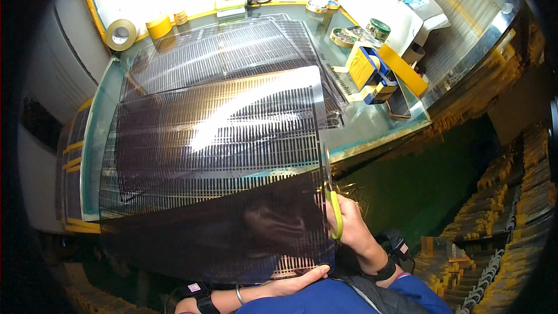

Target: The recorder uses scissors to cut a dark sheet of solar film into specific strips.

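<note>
A large dark, glossy film sheet (215, 221) with rows of fine clear slots spans the near part of the glass-topped table and hangs over its front edge. My left hand (293, 284) is closed on the sheet's near edge, close to its right corner, thumb on top. In my right hand (354, 229) is a pair of scissors with yellow-green handles (337, 215). Its blades point away from me along the clear right margin of the sheet; whether they are parted is hard to make out. My right fingers are partly hidden behind the sheet and handles.
More slotted sheets (221, 49) lie stacked behind on the glass table (372, 134). At right stand a blue tape dispenser (381, 78), a dark phone-like object (399, 105) and a green round tin (378, 28). A tan tape roll (121, 35) and a yellow roll (158, 25) sit far left.
</note>
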Demonstrator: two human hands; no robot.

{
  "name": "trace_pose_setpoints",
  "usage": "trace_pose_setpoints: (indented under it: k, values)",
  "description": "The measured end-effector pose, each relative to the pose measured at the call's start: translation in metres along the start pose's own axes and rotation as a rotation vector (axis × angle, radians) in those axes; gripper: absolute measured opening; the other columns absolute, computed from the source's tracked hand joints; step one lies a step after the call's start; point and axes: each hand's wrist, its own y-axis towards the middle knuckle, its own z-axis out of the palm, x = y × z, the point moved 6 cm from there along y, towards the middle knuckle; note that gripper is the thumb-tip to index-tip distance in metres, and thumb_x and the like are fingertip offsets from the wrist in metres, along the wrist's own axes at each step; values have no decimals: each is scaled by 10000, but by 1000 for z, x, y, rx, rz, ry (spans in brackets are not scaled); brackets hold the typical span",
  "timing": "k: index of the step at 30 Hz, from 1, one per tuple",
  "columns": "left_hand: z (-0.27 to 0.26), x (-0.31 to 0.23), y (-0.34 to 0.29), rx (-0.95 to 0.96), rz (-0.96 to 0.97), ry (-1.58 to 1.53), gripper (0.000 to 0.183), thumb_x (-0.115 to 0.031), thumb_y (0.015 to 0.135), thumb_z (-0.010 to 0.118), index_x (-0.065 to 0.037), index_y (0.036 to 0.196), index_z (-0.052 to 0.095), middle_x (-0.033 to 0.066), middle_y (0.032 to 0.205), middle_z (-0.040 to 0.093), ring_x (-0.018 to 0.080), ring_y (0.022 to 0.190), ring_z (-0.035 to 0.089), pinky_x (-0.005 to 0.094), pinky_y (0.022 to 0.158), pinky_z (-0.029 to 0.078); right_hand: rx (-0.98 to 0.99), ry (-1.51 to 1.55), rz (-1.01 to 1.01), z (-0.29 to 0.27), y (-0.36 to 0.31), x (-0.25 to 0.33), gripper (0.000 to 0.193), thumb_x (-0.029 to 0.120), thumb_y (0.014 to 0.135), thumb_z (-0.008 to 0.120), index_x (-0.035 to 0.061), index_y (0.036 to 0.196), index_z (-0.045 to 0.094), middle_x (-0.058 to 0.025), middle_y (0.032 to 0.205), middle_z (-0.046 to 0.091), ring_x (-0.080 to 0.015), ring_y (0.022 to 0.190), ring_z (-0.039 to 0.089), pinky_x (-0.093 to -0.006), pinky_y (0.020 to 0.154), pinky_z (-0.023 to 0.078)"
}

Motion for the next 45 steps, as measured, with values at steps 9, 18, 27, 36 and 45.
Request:
trace_pose_setpoints:
  k: [9,18,27,36,45]
  values:
    - [-8,22,17,149,-136,217,361,-238,946,365,-3,1204,460,24,1162,507,90,1077,468,179,932,370,-112,14,-177,-16,22,2,248,238,895,464,14,793,500,-7,555,482,-78,466,468,-239,429,398]
    - [4,9,2,53,-300,220,396,-278,948,355,-13,1229,439,18,1192,484,84,1078,453,173,931,356,-96,15,-77,-17,21,4,213,231,896,481,37,839,550,46,631,489,-27,533,431,-199,460,357]
    - [0,19,12,184,-306,271,442,-303,952,329,-4,1273,381,29,1261,427,104,1155,394,195,988,296,-133,69,-81,-22,27,5,198,224,887,506,49,798,533,67,632,460,-10,546,401,-183,460,328]
    - [3,20,10,265,-352,274,493,-287,966,210,20,1349,170,46,1424,152,140,1307,159,243,1081,119,-157,52,-175,-26,29,12,159,171,881,466,32,849,538,19,579,475,-58,465,452,-211,425,386]
    - [-25,47,33,212,-38,355,327,-232,936,387,-58,1173,530,-3,1072,559,59,968,497,225,905,394,-219,68,-256,-37,35,15,176,181,882,452,34,825,531,18,583,468,-62,480,458,-214,426,383]
